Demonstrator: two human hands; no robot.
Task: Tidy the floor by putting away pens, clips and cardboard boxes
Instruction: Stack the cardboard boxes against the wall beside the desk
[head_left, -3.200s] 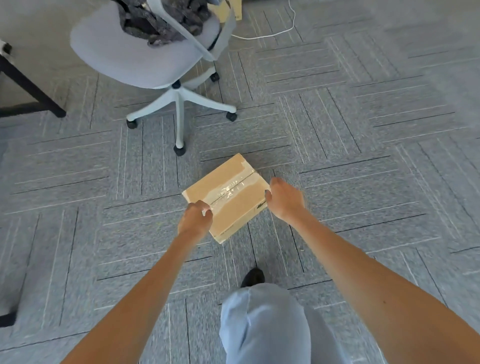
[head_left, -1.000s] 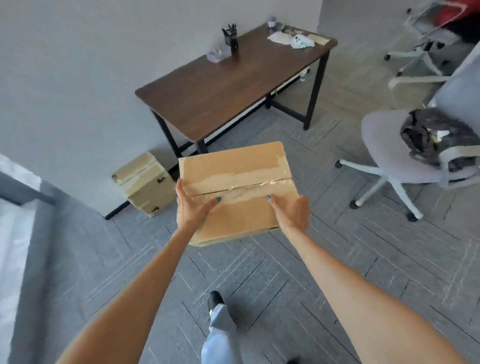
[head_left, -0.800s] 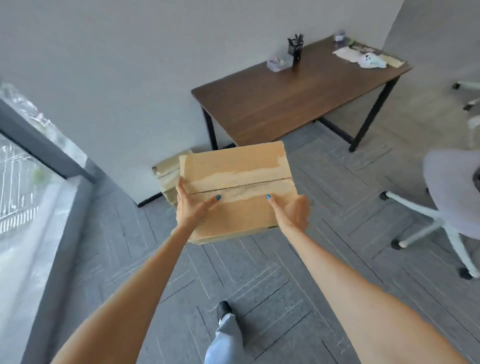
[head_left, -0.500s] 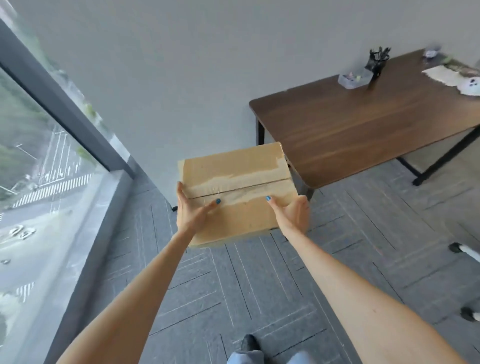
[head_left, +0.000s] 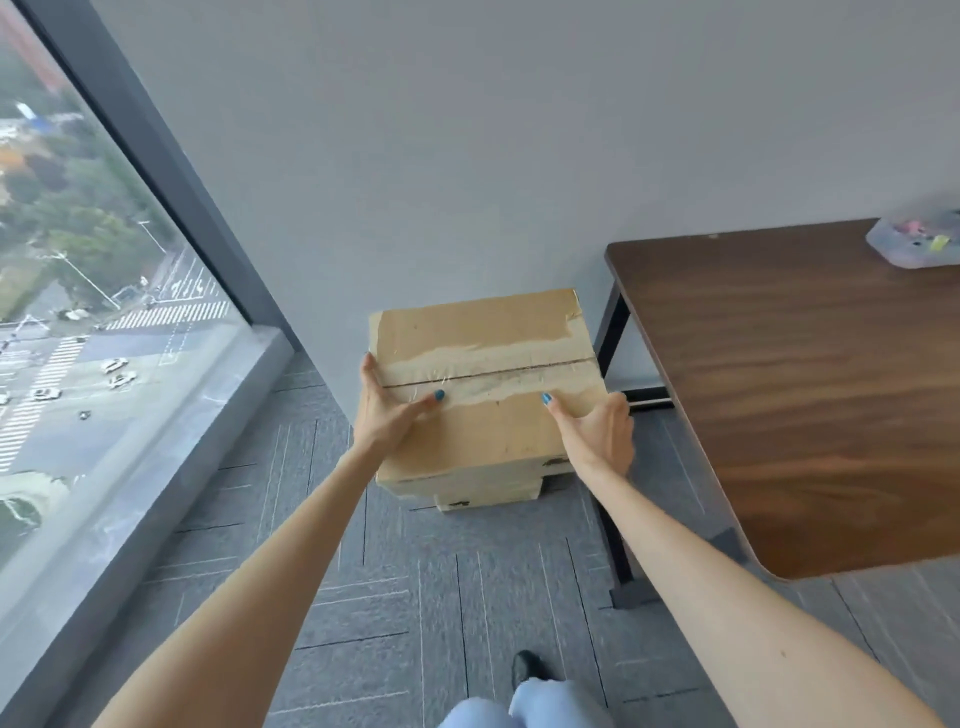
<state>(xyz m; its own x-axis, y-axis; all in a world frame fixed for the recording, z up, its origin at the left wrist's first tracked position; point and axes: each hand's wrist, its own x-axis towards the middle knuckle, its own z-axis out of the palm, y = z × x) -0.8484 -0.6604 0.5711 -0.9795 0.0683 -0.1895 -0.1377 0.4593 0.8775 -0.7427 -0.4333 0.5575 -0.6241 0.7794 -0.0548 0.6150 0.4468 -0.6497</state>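
A taped brown cardboard box (head_left: 483, 332) is held up in front of me, over the floor by the wall. My left hand (head_left: 387, 415) grips its left edge, thumb on top. My right hand (head_left: 597, 436) grips its right edge, thumb on the tape seam. Directly beneath it, a second cardboard box (head_left: 488, 493) stands on the carpet against the wall; only its near side shows under the held box.
A dark wooden desk (head_left: 779, 395) with black legs stands right of the boxes, a clear plastic tray (head_left: 917, 241) of small items at its far edge. A floor-to-ceiling window (head_left: 78, 312) runs along the left. Grey carpet tiles (head_left: 441, 597) lie below.
I lifted the box off the floor near the chair and carried it toward the wall corner. The box on the floor, hidden half a second ago, now shows directly under the held one.
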